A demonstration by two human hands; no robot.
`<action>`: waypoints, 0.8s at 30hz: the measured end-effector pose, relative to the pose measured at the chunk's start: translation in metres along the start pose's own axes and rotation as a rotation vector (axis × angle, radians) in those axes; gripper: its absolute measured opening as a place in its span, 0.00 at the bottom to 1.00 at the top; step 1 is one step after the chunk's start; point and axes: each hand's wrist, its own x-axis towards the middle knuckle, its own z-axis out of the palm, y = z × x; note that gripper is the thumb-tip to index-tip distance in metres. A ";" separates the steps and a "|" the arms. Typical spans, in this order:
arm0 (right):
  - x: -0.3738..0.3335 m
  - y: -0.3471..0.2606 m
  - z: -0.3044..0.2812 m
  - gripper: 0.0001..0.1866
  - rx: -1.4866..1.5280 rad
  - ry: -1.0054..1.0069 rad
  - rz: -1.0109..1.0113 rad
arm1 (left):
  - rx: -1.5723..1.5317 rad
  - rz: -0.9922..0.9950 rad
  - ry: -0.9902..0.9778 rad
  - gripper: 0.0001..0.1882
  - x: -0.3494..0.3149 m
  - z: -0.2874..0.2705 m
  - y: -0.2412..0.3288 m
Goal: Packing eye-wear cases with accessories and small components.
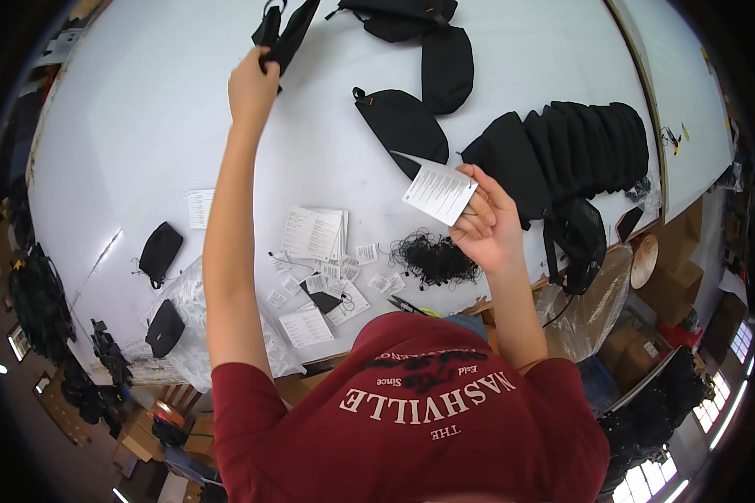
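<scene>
My left hand (254, 88) reaches far out over the white table, its fingers closed on a black fabric bag (296, 33) with a loop, partly cut off by the upper edge. Nearer to me, my right hand (491, 225) pinches a white folded leaflet (441, 193) with printed text; one flap stands up. Behind the leaflet lies a black pouch (398, 126) with a small orange tab. Below the leaflet, to its left, is a tangle of thin black strings (434, 258). A stack of printed leaflets (310, 233) lies between my forearms, with several small white tags (344, 270) beside it.
On the right, a row of black pouches (587, 147) leans together. More black pouches (446, 71) lie at the far side. Two small black pouches (161, 251) and clear plastic (197, 327) are at the left. A pen (407, 305) lies near the front edge; cardboard boxes (679, 260) stand beyond the right side.
</scene>
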 end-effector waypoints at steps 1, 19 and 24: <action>-0.007 0.003 0.005 0.13 0.021 -0.010 0.000 | -0.057 -0.011 0.010 0.11 -0.024 -0.016 0.013; -0.211 0.040 -0.036 0.09 -0.432 0.108 -0.419 | -0.277 0.329 -0.427 0.09 -0.360 -0.014 0.066; -0.240 0.048 -0.080 0.05 -0.711 0.186 -0.568 | -0.351 0.299 -0.256 0.11 -0.351 0.006 0.113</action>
